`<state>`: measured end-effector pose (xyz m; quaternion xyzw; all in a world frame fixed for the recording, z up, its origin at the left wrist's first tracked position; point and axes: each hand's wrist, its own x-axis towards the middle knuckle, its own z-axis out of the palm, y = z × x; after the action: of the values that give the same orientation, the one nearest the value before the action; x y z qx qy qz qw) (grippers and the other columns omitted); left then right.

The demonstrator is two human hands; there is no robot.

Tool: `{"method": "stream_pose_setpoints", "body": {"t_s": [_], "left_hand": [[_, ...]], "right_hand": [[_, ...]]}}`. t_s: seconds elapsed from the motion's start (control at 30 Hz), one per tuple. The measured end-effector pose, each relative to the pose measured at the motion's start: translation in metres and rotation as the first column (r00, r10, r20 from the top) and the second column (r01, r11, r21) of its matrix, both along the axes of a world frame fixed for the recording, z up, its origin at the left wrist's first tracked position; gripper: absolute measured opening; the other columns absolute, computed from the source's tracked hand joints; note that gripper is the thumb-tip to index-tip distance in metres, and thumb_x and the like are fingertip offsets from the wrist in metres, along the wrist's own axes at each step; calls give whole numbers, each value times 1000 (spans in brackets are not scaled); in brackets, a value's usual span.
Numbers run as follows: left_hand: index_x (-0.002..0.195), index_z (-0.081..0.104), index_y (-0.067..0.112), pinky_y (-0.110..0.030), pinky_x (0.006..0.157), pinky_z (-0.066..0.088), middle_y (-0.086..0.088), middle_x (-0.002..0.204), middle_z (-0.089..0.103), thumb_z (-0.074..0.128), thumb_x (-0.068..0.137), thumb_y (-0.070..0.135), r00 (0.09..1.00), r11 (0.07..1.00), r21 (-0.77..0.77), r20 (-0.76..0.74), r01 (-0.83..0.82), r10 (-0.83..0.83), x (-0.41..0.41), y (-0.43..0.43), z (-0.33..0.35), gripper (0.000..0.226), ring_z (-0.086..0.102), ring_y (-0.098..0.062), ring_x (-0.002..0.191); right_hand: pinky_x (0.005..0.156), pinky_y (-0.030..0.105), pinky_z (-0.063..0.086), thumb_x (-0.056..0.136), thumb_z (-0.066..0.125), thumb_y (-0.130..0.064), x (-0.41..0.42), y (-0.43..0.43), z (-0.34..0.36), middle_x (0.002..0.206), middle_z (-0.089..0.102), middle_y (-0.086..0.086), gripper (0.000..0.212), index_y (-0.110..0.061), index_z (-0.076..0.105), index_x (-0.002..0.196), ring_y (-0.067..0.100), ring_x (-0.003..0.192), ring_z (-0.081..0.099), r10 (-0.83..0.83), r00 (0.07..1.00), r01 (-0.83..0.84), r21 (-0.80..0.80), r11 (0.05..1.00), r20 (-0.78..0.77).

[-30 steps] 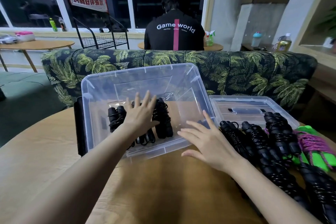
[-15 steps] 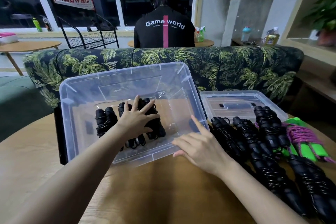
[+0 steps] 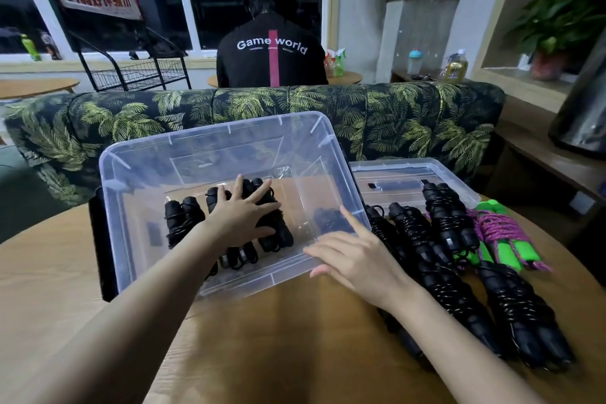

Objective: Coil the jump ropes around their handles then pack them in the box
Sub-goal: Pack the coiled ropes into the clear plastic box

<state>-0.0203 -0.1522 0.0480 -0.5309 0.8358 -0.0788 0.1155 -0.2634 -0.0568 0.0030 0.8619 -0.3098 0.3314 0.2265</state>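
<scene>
A clear plastic box point(image 3: 137, 161) stands on the round wooden table point(image 3: 295, 344). Inside it lie three black coiled jump ropes point(image 3: 182, 220). My left hand point(image 3: 244, 215) reaches into the box and presses flat, with spread fingers, on the middle and right bundles. My right hand point(image 3: 355, 257) rests with straight fingers against the box's front right corner, index finger along the side wall. Several more black coiled ropes point(image 3: 449, 223) lie on the table to the right, next to a green-handled rope with purple cord point(image 3: 498, 233).
The box's clear lid point(image 3: 403, 174) lies behind the loose ropes. A leaf-patterned sofa point(image 3: 377, 115) backs onto the table's far edge. Beyond it a person in a black shirt point(image 3: 270, 52) sits facing away. A shelf and a dark object point(image 3: 583, 102) stand at the right.
My left hand slid slightly right over the bundles in the box. My right hand moved forward from the table to touch the box's corner. The view shifted right.
</scene>
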Motion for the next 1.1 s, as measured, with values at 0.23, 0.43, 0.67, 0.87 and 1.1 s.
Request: {"method": "stream_pose_setpoints", "body": {"t_s": [0.23,0.43,0.67,0.87,1.1], "left_hand": [[149,28,48,-68,116,3,13,162,-20,44,97,57,997,997,74,-69,-26,31,-1,-4,2,55,-19,-43,147],[149,29,49,-67,116,2,14,162,-20,45,97,56,995,996,88,-94,-22,30,1,-8,1,54,-19,-42,147],[148,28,50,-64,117,1,16,161,-20,47,97,55,992,996,89,-121,-8,19,4,-12,-1,55,-19,-41,147],[152,18,47,-57,121,2,13,162,-17,47,98,54,990,998,58,-143,8,0,9,-12,0,62,-16,-39,149],[150,23,49,-58,118,0,10,163,-15,47,98,53,990,999,48,-139,-7,14,9,-10,3,58,-13,-35,150]], "right_hand": [[113,46,37,97,51,-26,-60,0,14,133,61,7,32,-11,68,120,22,121,57,-184,951,187,13,982,248],[105,55,40,100,48,-36,-120,-15,0,146,46,14,44,-14,54,138,36,130,42,-682,698,638,243,731,219],[110,58,28,90,44,-68,-149,-37,-1,162,11,18,88,-23,10,157,43,141,24,-924,379,758,590,277,-53],[112,60,24,91,43,-69,-152,-46,-5,158,26,15,88,-25,2,156,39,135,40,-933,321,775,611,159,-165],[112,54,28,95,46,-59,-151,-46,-6,148,39,16,74,-27,18,155,36,123,53,-936,317,790,588,171,-154]]}}
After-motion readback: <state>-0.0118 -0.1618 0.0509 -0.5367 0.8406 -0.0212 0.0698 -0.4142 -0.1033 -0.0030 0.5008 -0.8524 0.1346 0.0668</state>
